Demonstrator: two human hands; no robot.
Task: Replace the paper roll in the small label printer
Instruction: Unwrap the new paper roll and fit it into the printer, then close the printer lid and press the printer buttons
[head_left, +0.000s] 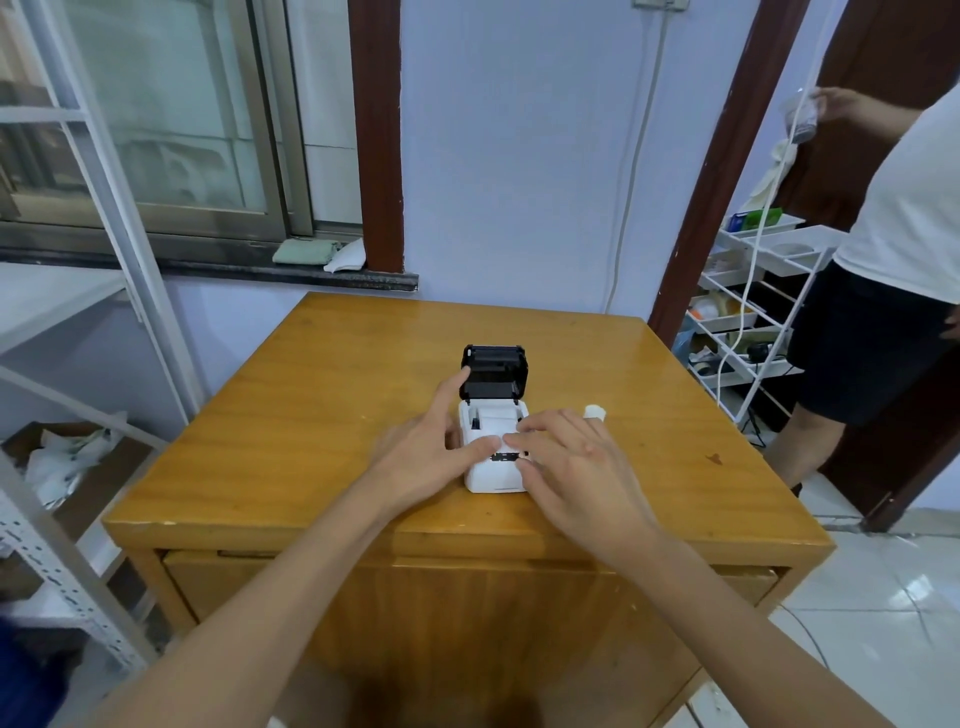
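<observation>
Label printer (493, 462) between both hands

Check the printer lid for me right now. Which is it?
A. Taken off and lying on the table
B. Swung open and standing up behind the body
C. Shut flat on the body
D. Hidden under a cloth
B: the black lid stands raised at the back of the white printer, with the left hand touching its edge and the right hand on the printer's front.

Home room, wooden table (363, 364), window (156, 114), wire rack (748, 312)
</observation>
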